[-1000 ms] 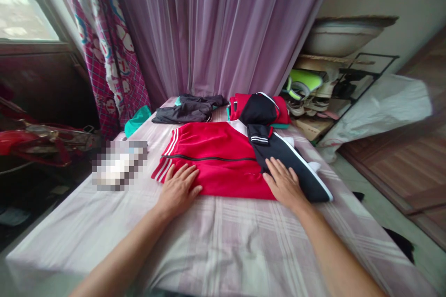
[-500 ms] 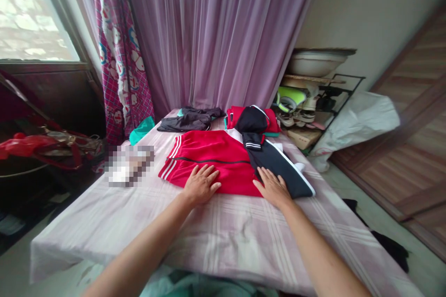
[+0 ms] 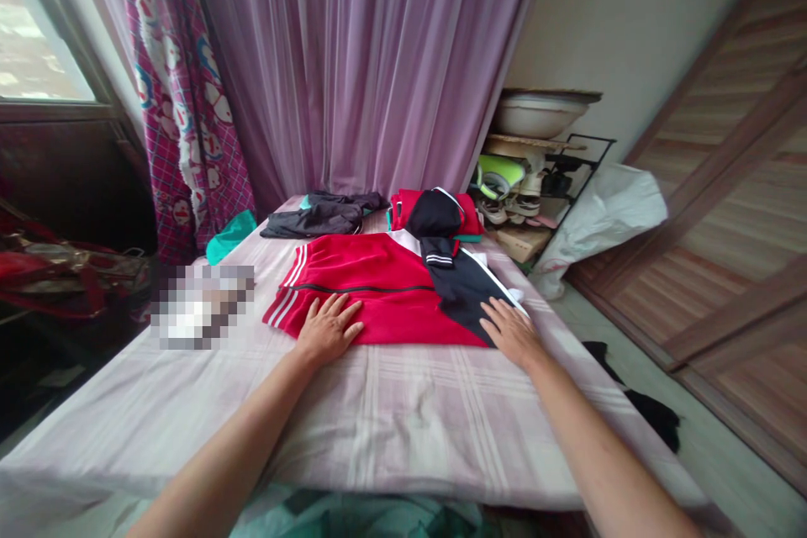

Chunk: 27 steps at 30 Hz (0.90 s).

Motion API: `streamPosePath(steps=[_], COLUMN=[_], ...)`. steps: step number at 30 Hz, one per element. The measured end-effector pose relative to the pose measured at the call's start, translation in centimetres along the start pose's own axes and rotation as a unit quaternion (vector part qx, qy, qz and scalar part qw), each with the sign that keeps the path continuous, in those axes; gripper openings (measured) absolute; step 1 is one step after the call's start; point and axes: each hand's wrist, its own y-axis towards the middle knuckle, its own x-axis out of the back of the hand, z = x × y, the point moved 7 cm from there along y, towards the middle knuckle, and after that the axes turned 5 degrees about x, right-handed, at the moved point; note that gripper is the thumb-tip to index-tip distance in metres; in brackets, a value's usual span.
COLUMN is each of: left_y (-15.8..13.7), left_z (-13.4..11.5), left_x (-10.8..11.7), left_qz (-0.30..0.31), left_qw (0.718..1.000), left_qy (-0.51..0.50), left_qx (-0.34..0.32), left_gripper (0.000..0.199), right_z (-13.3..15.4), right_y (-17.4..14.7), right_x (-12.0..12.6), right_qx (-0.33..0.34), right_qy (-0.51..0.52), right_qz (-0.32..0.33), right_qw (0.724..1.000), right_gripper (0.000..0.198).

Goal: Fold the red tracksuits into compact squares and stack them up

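Note:
A red track jacket [image 3: 371, 265] with a black zip lies flat across the table, its white-striped hem [image 3: 290, 286] pointing left. Its black sleeve part [image 3: 457, 290] with white piping is at the right end, the striped cuff [image 3: 438, 255] laid on top. Palm down with fingers spread, my left hand [image 3: 328, 329] rests on the red front edge near the hem. On the black part at the right end lies my right hand [image 3: 509, 331], flat and with fingers stretched out. Neither hand grasps the fabric.
Behind the jacket are a folded red and black pile [image 3: 441, 213] and dark grey clothing [image 3: 315, 218]. A teal cloth [image 3: 231, 237] and a blurred-out object [image 3: 202, 308] lie at the left of the checked tablecloth [image 3: 403, 429]. A shoe rack [image 3: 535, 185] stands beyond the right edge.
My right hand has slid rightward over the black part, and my left hand slightly left towards the hem. The hands are wider apart. The camera view has turned a little to the right.

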Motion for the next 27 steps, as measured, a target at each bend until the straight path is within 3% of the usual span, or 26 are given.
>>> streamPosePath(steps=[3, 7, 10, 13, 18, 23, 27], left_y=[0.0, 0.0, -0.1, -0.1, -0.3, -0.8, -1.8], left_z=[0.0, 0.0, -0.1, -0.1, -0.1, -0.6, 1.5], left_x=[0.1, 0.0, 0.0, 0.1, 0.1, 0.7, 2.8], left_qz=[-0.003, 0.001, -0.004, -0.012, -0.01, -0.043, -0.143], left_qw=[1.0, 1.0, 1.0, 1.0, 1.0, 0.998, 0.987], left_qy=[0.0, -0.001, -0.003, -0.007, -0.019, -0.05, -0.069], left_qx=[0.003, 0.005, 0.003, 0.001, 0.002, -0.016, -0.015], left_gripper=[0.055, 0.056, 0.056, 0.056, 0.056, 0.05, 0.042], right_z=[-1.4, -1.3, 1.6, 6.3, 12.3, 12.9, 12.6], right_y=[-0.1, 0.7, 2.0, 3.4, 3.8, 3.2, 3.1], right_x=[-0.3, 0.4, 2.7, 4.5, 2.6, 1.8, 2.0], right_qx=[-0.011, -0.026, -0.02, -0.015, -0.047, -0.055, -0.057], right_qy=[0.01, 0.037, 0.05, 0.064, 0.08, 0.066, 0.064], right_qz=[-0.021, 0.017, -0.01, -0.042, 0.091, 0.127, 0.116], right_qw=[1.0, 0.999, 0.998, 0.997, 0.991, 0.988, 0.99], right_gripper=[0.048, 0.047, 0.047, 0.05, 0.058, 0.06, 0.059])
